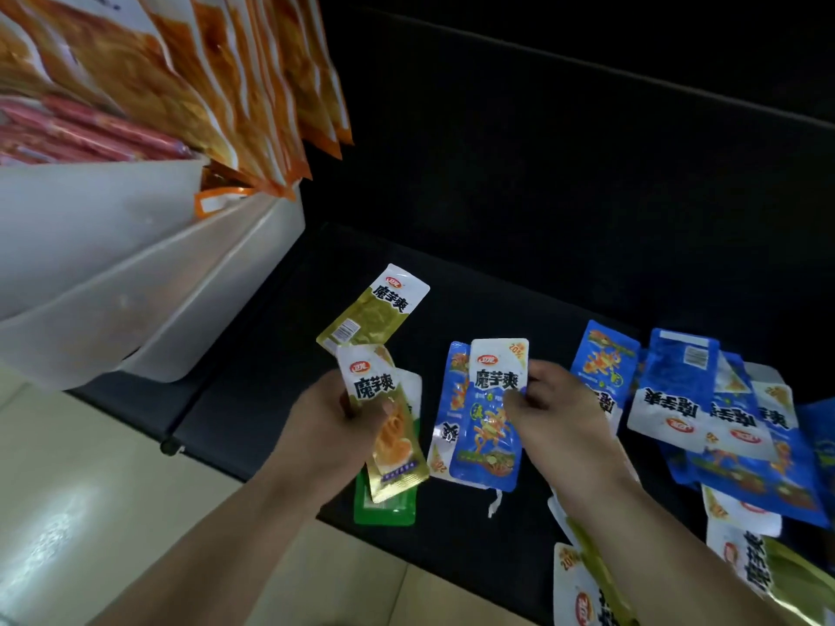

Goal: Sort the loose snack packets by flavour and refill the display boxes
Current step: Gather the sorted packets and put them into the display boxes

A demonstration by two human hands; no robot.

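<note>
My left hand (334, 426) grips a gold snack packet (393, 440) above the black shelf, with a green packet (386, 508) behind it. Another gold packet (377, 309) lies just beyond that hand. My right hand (560, 417) pinches a blue packet (490, 422) by its upper right edge, and a second blue packet (449, 408) lies under it. A heap of blue packets (705, 399) covers the shelf to the right. Gold packets (777, 576) lie at the lower right, partly hidden by my right forearm.
White display bins (149, 282) stand on the left, filled with orange packets (253, 83) and red packets (90, 133). The black shelf (497, 291) runs to a dark back wall. Pale floor tiles (90, 512) lie below the shelf's front edge.
</note>
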